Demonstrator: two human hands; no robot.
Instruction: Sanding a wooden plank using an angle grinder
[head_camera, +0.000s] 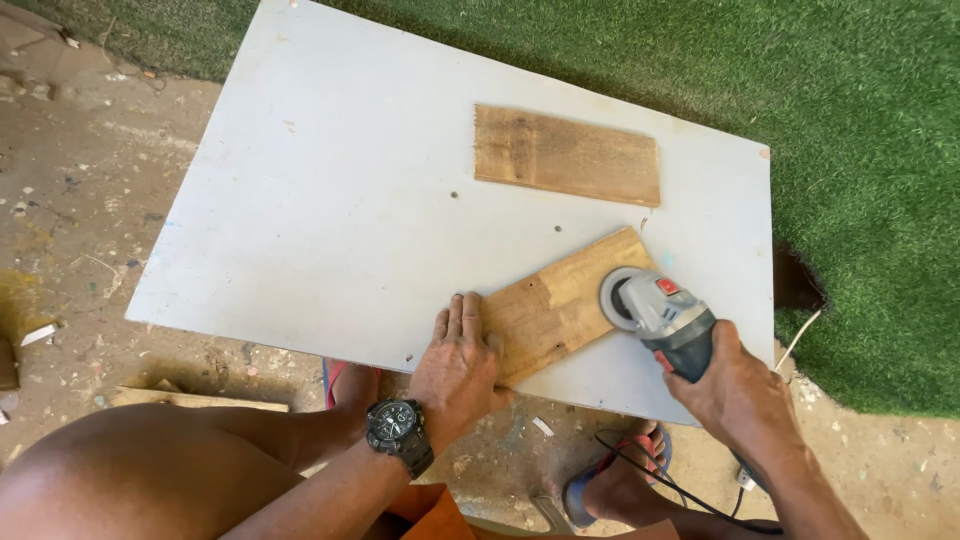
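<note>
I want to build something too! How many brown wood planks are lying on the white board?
2. One plank lies alone near the far edge; the other plank sits near the front, under the left hand and the grinder.

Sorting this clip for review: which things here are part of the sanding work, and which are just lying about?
In use: left hand pressing the near plank; right hand holding the sander; white board beneath.

Lying about: second plank, wood scrap on the floor.
</note>
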